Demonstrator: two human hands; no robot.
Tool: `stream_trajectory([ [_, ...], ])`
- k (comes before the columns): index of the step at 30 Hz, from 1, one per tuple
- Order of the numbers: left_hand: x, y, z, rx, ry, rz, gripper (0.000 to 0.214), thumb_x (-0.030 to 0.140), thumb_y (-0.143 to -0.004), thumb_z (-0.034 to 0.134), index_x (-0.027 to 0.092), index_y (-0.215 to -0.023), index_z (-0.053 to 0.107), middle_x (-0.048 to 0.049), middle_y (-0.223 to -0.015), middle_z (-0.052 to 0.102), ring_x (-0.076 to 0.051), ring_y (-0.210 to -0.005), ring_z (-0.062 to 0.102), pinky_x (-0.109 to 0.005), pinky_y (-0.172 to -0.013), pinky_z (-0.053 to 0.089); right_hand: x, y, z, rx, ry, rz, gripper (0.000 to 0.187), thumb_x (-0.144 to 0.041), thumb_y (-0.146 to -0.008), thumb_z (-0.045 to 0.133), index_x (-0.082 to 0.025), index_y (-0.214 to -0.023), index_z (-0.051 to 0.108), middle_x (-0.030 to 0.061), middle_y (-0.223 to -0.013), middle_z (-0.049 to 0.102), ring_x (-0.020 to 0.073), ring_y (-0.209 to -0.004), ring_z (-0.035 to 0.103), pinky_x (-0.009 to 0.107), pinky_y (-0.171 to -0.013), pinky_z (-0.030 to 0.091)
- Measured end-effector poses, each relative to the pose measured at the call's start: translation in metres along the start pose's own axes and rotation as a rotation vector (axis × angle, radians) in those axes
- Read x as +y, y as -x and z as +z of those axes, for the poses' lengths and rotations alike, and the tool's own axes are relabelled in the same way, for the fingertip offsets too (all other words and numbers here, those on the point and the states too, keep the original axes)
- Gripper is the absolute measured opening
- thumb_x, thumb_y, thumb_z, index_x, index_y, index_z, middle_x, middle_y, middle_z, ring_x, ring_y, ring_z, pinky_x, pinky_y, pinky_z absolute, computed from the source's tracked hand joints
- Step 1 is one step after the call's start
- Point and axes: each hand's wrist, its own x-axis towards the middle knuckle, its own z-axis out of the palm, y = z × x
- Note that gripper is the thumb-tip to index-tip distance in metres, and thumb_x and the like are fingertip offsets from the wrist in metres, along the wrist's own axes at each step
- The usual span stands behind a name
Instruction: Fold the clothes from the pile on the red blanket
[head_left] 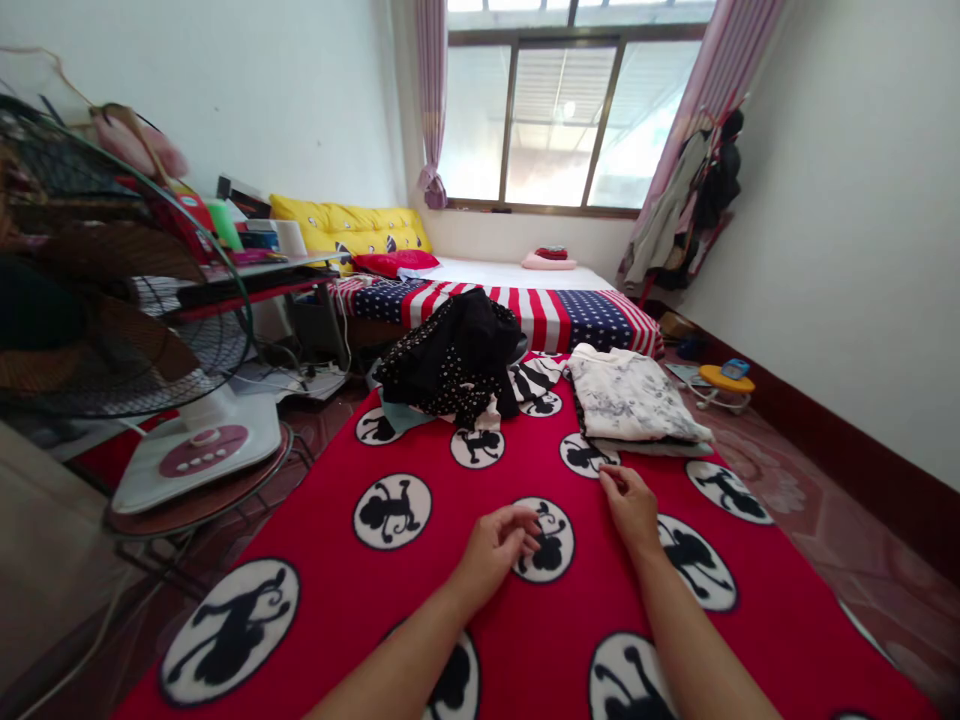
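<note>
Both of my hands hover over a red blanket [420, 600] printed with black monkey circles. My left hand [495, 550] has its fingers loosely curled, with nothing in them. My right hand [630, 503] is also loosely curled and empty, a short way in front of a folded white patterned garment [630, 395]. That folded piece lies on a grey one at the blanket's far right. A heap of dark clothes [457, 365], black and dotted, with a zebra-striped piece, lies at the far middle.
A standing fan [112, 300] on a round stool fills the left. Behind it is a cluttered desk [247, 270]. A bed with a flag-pattern cover [540, 310] and yellow pillows lies under the window. Clothes hang at the right wall; small toys lie on the floor.
</note>
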Motion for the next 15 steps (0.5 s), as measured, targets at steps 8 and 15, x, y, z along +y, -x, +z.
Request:
stream_trajectory([
  [8,0.092,-0.068,-0.082,0.11,-0.912,0.612,0.041,0.006,-0.082,0.046,0.022,-0.116,0.064,-0.0092,-0.122,0.059,-0.023,-0.119,0.052,-0.039,-0.106,0.039,0.003,0.003,-0.002,-0.04,-0.019,0.053,0.034,-0.05,-0.075,0.053,-0.023,-0.085,0.07,0.007,-0.088,0.07,0.0235,-0.077,0.064,0.036,-0.073,0.05],
  [15,0.178,-0.181,-0.18,0.621,-1.275,0.263,0.075,0.038,-0.082,0.064,0.01,-0.145,0.034,-0.0211,-0.149,0.033,-0.037,-0.139,0.029,-0.05,-0.114,0.024,0.002,0.004,-0.003,-0.085,-0.011,0.074,0.031,-0.05,-0.074,0.054,-0.025,-0.082,0.071,0.006,-0.087,0.07,0.0248,-0.078,0.065,0.037,-0.074,0.05],
])
